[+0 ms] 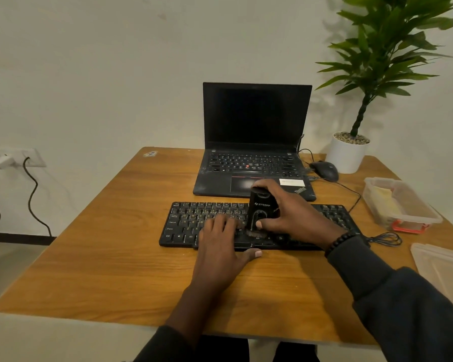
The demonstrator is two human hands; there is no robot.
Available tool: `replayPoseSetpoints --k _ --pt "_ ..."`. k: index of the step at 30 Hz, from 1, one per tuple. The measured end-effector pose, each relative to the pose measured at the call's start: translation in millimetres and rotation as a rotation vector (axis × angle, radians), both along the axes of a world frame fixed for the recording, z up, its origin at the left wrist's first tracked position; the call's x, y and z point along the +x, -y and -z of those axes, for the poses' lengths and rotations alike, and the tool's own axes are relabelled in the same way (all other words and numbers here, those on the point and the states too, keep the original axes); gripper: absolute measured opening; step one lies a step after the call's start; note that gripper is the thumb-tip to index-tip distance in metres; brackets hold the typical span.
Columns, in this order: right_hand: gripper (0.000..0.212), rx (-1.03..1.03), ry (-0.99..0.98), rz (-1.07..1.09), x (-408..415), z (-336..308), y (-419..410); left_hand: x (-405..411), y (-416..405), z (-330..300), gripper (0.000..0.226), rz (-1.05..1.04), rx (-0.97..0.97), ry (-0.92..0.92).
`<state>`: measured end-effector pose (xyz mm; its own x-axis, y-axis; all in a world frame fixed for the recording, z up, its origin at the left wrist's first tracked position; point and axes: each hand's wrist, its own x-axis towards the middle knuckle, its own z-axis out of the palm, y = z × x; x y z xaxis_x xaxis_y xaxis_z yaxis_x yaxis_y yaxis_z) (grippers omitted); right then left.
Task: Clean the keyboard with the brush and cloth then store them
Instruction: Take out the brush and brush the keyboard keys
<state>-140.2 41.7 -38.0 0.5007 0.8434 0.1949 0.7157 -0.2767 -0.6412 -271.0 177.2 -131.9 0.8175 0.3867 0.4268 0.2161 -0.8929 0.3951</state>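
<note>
The right hand (290, 212) grips the brush (259, 212) upright, bristles down on the middle of the keyboard (194, 226); the left hand (220, 244) lies flat on the keys, fingers straight, holding nothing. Pressing too hard could pop a keycap or shove the board; it runs left to right across the desk (102, 257), the brush's long axis near vertical.

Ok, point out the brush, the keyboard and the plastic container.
brush (260, 209), head view, on its black body.
keyboard (191, 220), head view, on its left keys.
plastic container (413, 205), head view, on its clear side wall.
</note>
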Motion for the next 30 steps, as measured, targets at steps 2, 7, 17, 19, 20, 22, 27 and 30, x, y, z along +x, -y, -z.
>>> replayPoseSetpoints --k 2,7,17,19,20,22,27,30 --pt "0.072 -0.04 0.013 -0.041 -1 3 0 0 0 0 0.068 -0.004 0.001 0.0" --pt "0.074 -0.027 0.2 0.008 0 12 -12 0 0 1 0.069 -0.004 0.009 -0.004" --pt "0.07 -0.044 0.062 0.002 2 6 10 1 -1 1 0.062 0.002 0.007 0.005" --pt "0.07 -0.044 0.116 0.053 3 10 8 0 -1 1 0.062 0.0 0.011 0.001" --pt "0.07 -0.03 0.13 0.079 4 11 6 0 0 1 0.062 -0.001 0.011 0.003" --pt "0.07 0.012 0.16 0.112 5 11 2 -1 0 0 0.061 -0.002 0.007 0.004" --pt "0.067 0.02 0.056 0.071 4 6 14 -1 1 -1 0.062 -0.003 -0.006 -0.017" --pt "0.069 -0.044 0.053 0.056 5 8 21 -1 1 -1 0.062 0.002 -0.006 -0.019"
